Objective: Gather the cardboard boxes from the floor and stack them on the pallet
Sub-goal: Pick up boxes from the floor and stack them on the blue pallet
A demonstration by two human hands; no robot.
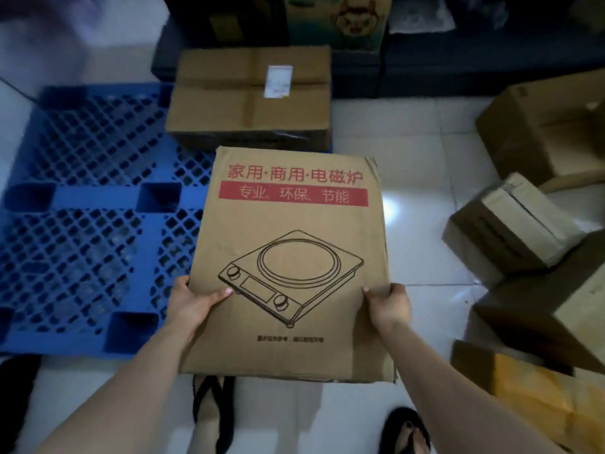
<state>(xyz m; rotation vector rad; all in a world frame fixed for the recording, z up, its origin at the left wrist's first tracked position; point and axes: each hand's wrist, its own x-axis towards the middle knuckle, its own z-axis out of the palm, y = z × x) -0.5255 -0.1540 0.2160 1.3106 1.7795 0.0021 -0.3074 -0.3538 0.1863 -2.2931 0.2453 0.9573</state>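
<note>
My left hand [193, 303] and right hand [389, 304] are gripping the side edges of a flat brown cardboard box with a red-printed cooktop drawing [291, 250], thumbs on top, holding it above the white floor beside the blue plastic grid pallet [82, 208], near the taped brown box [250, 96] on it

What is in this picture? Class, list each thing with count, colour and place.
pallet: one, blue, floor, left
induction cooker box: one, brown, red print, held over pallet's edge
taped box: one, brown, white label, pallet's far corner
loose cardboard boxes: four, brown or yellowish, floor, right
cartoon-printed carton: one, green-yellow, back
flip-flops: two, black, worn, near bottom
left hand: one, grip on cooker box's left edge
right hand: one, grip on its right edge
</note>
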